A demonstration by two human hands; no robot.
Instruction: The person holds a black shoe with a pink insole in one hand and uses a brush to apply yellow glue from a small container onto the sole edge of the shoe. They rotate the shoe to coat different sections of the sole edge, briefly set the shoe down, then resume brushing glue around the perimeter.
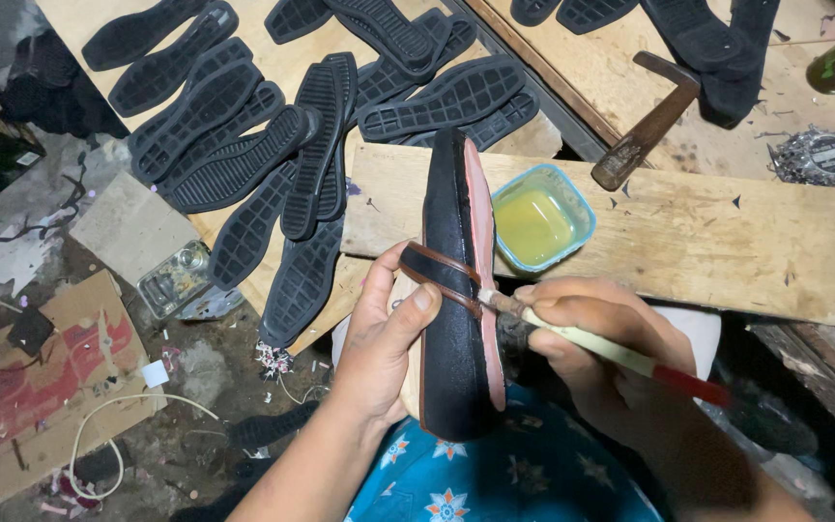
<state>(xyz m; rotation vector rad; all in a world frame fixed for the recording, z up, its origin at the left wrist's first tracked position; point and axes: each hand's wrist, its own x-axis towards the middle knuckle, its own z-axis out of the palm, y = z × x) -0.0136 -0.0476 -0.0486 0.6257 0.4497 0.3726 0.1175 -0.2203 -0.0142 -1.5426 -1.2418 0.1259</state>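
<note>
Pale wooden plank workbench (688,242), scuffed; second rough wooden board (273,58) behind; dirty grey concrete floor (195,425) strewn with flattened brown cardboard (41,387), paper scraps, a white cord (108,425); dim light

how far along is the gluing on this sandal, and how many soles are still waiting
In hand: the left hand grips a black sandal upper while the right hand works a brush along its edge. The blue tub of yellowish glue sits open beside it. Whether any of it is already coated is too hard to tell. Left: a pile of black rubber soles lies loose on the board, none joined to an upper.
</note>
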